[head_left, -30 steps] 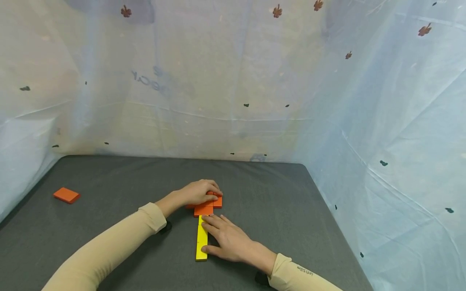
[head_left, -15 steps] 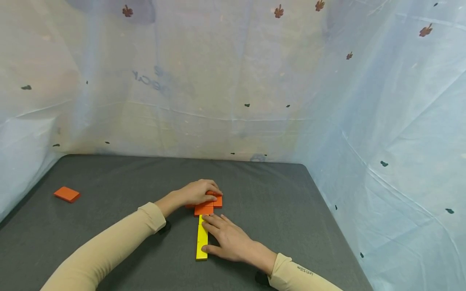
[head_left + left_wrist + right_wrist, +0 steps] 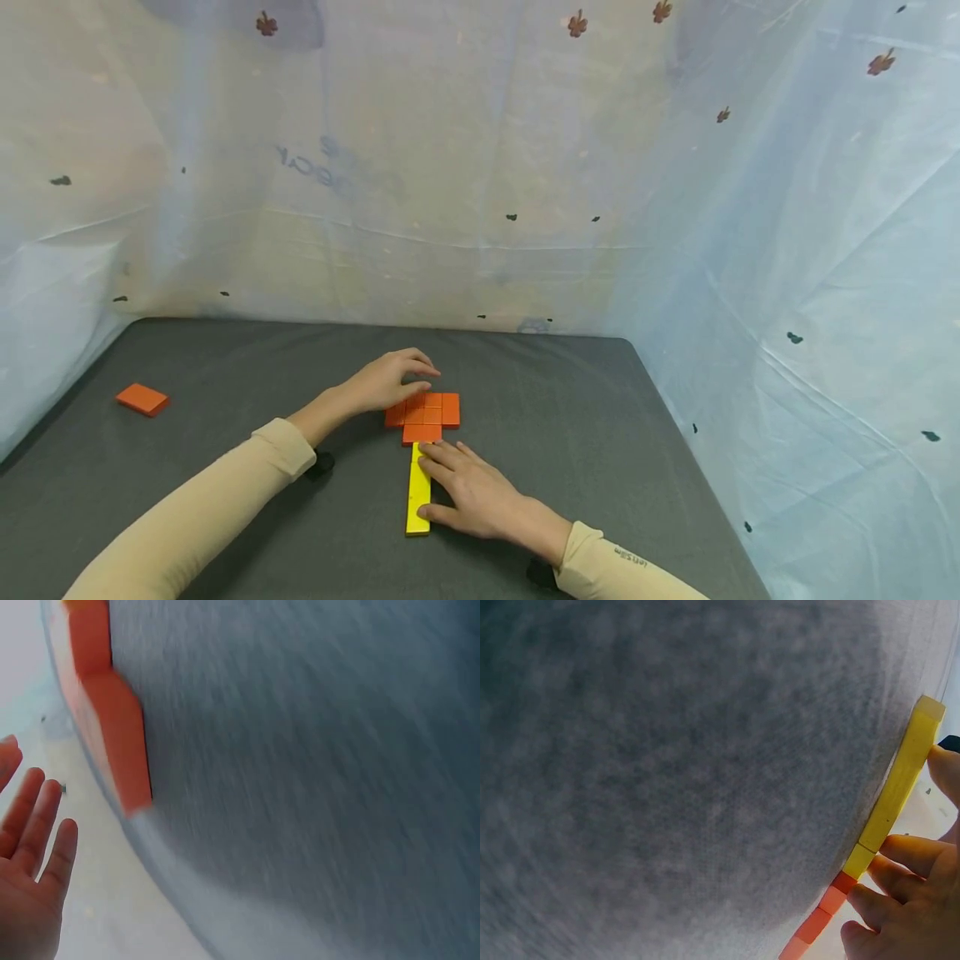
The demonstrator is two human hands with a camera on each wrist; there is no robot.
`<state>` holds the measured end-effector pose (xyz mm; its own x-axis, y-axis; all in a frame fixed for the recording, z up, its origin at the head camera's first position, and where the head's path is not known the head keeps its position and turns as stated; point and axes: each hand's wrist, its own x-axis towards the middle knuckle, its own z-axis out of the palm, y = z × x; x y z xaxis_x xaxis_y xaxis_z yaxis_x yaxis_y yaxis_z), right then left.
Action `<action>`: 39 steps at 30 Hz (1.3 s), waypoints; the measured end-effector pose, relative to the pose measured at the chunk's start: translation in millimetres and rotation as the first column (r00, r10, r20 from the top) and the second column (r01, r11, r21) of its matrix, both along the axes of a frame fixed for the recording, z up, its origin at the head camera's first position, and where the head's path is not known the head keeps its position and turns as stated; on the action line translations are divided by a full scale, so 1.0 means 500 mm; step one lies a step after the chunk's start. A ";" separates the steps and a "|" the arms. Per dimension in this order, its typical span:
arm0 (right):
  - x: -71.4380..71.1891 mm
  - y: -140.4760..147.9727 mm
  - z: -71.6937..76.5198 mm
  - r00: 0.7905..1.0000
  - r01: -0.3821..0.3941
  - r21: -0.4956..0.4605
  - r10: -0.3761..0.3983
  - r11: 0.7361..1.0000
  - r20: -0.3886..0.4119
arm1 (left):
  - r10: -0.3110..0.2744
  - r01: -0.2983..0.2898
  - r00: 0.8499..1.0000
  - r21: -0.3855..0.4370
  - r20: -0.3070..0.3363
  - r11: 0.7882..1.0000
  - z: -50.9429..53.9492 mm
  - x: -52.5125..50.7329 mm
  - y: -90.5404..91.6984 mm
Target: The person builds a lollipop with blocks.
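Flat orange blocks [image 3: 422, 434] lie edge to edge in a cluster at mid-table. Yellow blocks [image 3: 417, 500] run from the cluster's near side as a straight strip; in the right wrist view a seam divides the yellow strip [image 3: 897, 787]. My left hand [image 3: 384, 383] hovers over the cluster's far left part with relaxed fingers, holding nothing; it hides some of the blocks. In the left wrist view its fingers are spread, apart from the orange blocks [image 3: 120, 739]. My right hand [image 3: 476, 500] rests along the yellow strip's right side, fingertips and thumb touching it.
One loose orange block [image 3: 142, 399] lies near the left edge of the dark grey cloth-covered table [image 3: 570, 433]. Pale translucent sheeting [image 3: 420, 167] hangs behind the table and along its sides.
My left hand has let go of the orange blocks, lifting up and to the left, so more of the cluster shows. My right hand has stayed on the yellow strip.
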<state>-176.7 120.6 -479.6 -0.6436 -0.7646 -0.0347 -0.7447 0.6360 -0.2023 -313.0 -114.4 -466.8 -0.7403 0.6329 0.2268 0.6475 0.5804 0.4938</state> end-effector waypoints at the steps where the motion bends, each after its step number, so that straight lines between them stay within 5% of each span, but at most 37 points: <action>1: -0.001 0.000 -0.001 1.000 -0.001 0.002 0.001 1.000 -0.006 | 0.012 -0.012 1.000 0.012 -0.006 1.000 0.004 0.000 -0.011; 14: 0.004 0.004 -0.001 1.000 0.014 0.005 -0.014 1.000 -0.006 | 0.170 -0.169 0.985 0.011 -0.027 0.985 0.026 0.020 -0.193; 25: 0.004 0.008 0.000 1.000 0.015 -0.002 -0.015 1.000 -0.006 | 0.280 -0.281 0.955 0.003 -0.094 0.960 0.024 0.070 -0.349; 32: 0.003 0.006 -0.004 1.000 0.002 -0.009 -0.003 1.000 -0.008 | 0.382 -0.387 0.911 0.002 -0.158 0.922 0.025 0.105 -0.448; 39: 0.001 0.005 -0.001 1.000 0.002 -0.012 -0.002 1.000 0.001 | 0.496 -0.501 0.856 0.000 -0.142 0.865 0.008 0.127 -0.546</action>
